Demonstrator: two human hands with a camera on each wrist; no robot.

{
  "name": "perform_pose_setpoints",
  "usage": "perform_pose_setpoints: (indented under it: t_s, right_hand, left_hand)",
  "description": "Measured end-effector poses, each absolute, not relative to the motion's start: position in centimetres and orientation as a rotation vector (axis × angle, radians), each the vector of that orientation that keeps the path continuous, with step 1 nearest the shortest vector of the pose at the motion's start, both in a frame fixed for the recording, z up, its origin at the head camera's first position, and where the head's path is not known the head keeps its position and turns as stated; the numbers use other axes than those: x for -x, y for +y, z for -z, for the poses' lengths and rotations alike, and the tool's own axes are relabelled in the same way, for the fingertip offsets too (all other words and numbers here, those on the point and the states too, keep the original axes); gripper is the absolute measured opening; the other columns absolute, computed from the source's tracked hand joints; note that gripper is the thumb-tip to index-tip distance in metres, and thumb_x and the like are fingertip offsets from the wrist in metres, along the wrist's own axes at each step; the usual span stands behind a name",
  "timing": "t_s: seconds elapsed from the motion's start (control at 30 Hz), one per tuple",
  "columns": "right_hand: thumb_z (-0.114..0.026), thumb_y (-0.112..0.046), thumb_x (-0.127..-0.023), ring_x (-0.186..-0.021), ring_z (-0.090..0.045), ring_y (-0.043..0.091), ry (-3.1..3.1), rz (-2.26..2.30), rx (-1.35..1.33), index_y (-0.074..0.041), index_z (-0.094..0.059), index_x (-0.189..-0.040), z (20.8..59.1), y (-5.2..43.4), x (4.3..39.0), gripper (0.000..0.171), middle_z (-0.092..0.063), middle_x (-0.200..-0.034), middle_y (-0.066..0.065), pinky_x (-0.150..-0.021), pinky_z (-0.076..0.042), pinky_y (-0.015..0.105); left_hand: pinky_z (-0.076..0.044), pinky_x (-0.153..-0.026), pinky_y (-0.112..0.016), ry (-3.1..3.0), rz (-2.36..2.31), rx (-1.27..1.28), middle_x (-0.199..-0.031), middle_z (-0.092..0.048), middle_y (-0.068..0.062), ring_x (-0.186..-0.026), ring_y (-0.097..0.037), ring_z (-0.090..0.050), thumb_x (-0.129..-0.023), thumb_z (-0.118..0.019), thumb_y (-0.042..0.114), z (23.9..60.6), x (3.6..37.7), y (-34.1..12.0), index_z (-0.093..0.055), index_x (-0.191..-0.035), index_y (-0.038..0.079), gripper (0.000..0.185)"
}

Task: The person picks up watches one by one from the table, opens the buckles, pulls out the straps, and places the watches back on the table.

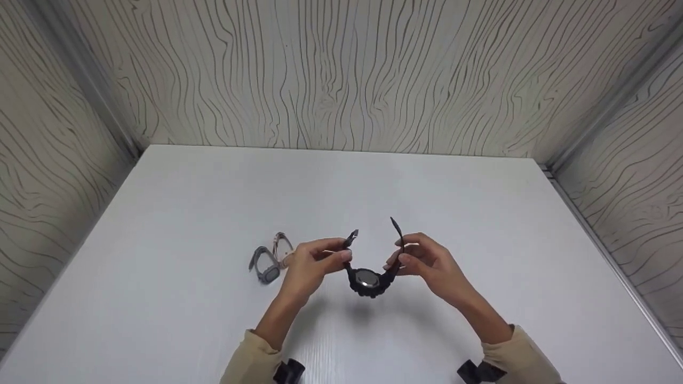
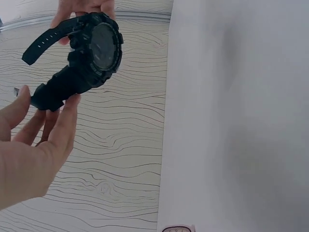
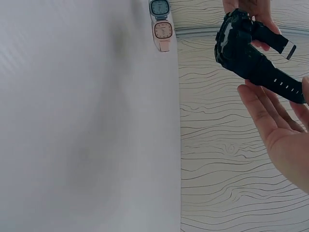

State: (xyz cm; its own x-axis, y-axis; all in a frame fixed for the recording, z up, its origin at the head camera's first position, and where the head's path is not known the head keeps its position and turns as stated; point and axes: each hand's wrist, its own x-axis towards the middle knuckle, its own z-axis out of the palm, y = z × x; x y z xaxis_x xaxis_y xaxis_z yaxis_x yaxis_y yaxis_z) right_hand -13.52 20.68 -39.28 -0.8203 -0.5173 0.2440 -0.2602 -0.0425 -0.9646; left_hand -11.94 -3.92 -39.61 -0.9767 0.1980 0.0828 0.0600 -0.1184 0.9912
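Both hands hold a black wristwatch (image 1: 367, 281) above the white table, its round face hanging lowest and its strap spread into a U. My left hand (image 1: 315, 265) pinches the buckle half of the strap between thumb and fingers. The holed strap half (image 3: 280, 82) is gripped by my right hand (image 1: 429, 265), its tip standing up past the fingers. In the left wrist view the watch face (image 2: 104, 46) is seen from the side, with the left fingers (image 2: 65, 128) under the strap.
Left of the left hand, a grey-blue watch (image 1: 267, 271) and a pink watch (image 1: 281, 246) lie close together on the white table (image 1: 176, 213). Wood-grain panels (image 1: 331, 74) stand behind the table and at both sides.
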Motion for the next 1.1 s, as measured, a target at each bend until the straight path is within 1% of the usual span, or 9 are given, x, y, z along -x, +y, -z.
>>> perform_pose_setpoints:
  t_s: [0.13,0.3,0.47,0.6,0.7,0.77,0.9,0.97,1.1]
  right_hand:
    - [-0.051,-0.006,-0.093,-0.088,-0.062,0.035,2.042,1.939,0.701,0.006,-0.047,-0.115,39.7,20.6,13.8,0.026,-0.057,-0.092,0.03,-0.076,-0.052,0.046]
    - [-0.055,-0.007,-0.091,-0.089,-0.062,0.035,1.99,1.93,0.556,0.009,-0.048,-0.118,40.6,20.9,14.1,0.032,-0.057,-0.094,0.029,-0.078,-0.051,0.047]
    - [-0.059,-0.007,-0.088,-0.091,-0.062,0.034,1.958,1.918,0.456,0.012,-0.051,-0.115,41.4,21.0,14.2,0.034,-0.061,-0.095,0.023,-0.081,-0.05,0.045]
    - [-0.064,-0.008,-0.085,-0.09,-0.062,0.035,1.981,1.873,0.392,0.016,-0.052,-0.111,41.8,20.9,14.4,0.037,-0.062,-0.094,0.024,-0.081,-0.05,0.043]
    - [-0.067,-0.007,-0.082,-0.088,-0.064,0.032,1.999,1.855,0.343,0.018,-0.052,-0.11,42.2,21.0,14.6,0.04,-0.062,-0.093,0.025,-0.079,-0.051,0.042]
    - [-0.067,-0.005,-0.082,-0.086,-0.064,0.03,1.985,1.88,0.315,0.019,-0.052,-0.109,42.4,21.1,14.8,0.039,-0.063,-0.093,0.023,-0.079,-0.051,0.042]
    - [-0.065,0.0,-0.082,-0.084,-0.064,0.025,1.933,1.956,0.265,0.019,-0.053,-0.107,42.7,21.4,15.3,0.034,-0.062,-0.094,0.02,-0.079,-0.051,0.043]
    - [-0.064,0.001,-0.082,-0.083,-0.064,0.024,1.902,1.986,0.232,0.017,-0.055,-0.106,42.9,21.6,15.5,0.031,-0.063,-0.094,0.019,-0.079,-0.051,0.043]
    - [-0.063,0.002,-0.082,-0.081,-0.064,0.023,1.861,2.019,0.165,0.01,-0.06,-0.102,43.2,22.1,16.0,0.022,-0.064,-0.091,0.016,-0.079,-0.052,0.042]
  left_hand:
    - [-0.052,-0.079,-0.032,1.942,-2.295,-0.217,-0.097,-0.06,-0.014,-0.089,-0.023,-0.063,-0.085,-0.064,0.009,40.2,12.3,-3.5,-0.058,-0.112,-0.011,0.035]
    - [-0.053,-0.076,-0.034,1.875,-2.294,-0.079,-0.09,-0.062,-0.014,-0.084,-0.022,-0.063,-0.088,-0.06,0.009,41.4,13.0,-3.0,-0.058,-0.109,-0.011,0.029]
    - [-0.053,-0.075,-0.035,1.859,-2.286,0.004,-0.088,-0.061,-0.014,-0.081,-0.022,-0.064,-0.09,-0.058,0.01,42.3,13.4,-2.7,-0.058,-0.106,-0.011,0.027]
    - [-0.054,-0.074,-0.035,1.849,-2.277,0.045,-0.086,-0.061,-0.012,-0.079,-0.021,-0.064,-0.09,-0.059,0.011,42.9,13.7,-2.4,-0.058,-0.105,-0.011,0.028]
    - [-0.054,-0.074,-0.036,1.837,-2.268,0.068,-0.085,-0.062,-0.011,-0.079,-0.021,-0.064,-0.09,-0.059,0.011,43.3,13.8,-2.2,-0.057,-0.105,-0.013,0.028]
    - [-0.053,-0.074,-0.035,1.818,-2.263,0.077,-0.086,-0.062,-0.012,-0.08,-0.021,-0.064,-0.09,-0.057,0.011,43.5,14.0,-2.0,-0.056,-0.106,-0.013,0.029]
    - [-0.052,-0.079,-0.035,1.742,-2.265,0.084,-0.094,-0.062,-0.016,-0.089,-0.025,-0.063,-0.093,-0.054,0.016,43.9,14.5,-1.7,-0.053,-0.11,-0.013,0.034]
    - [-0.051,-0.081,-0.035,1.699,-2.264,0.09,-0.098,-0.061,-0.017,-0.093,-0.027,-0.062,-0.095,-0.051,0.02,44.2,14.8,-1.6,-0.051,-0.114,-0.013,0.038]
    - [-0.049,-0.085,-0.037,1.596,-2.278,0.105,-0.106,-0.059,-0.021,-0.098,-0.029,-0.06,-0.098,-0.044,0.024,44.7,15.3,-1.4,-0.042,-0.125,-0.012,0.045]
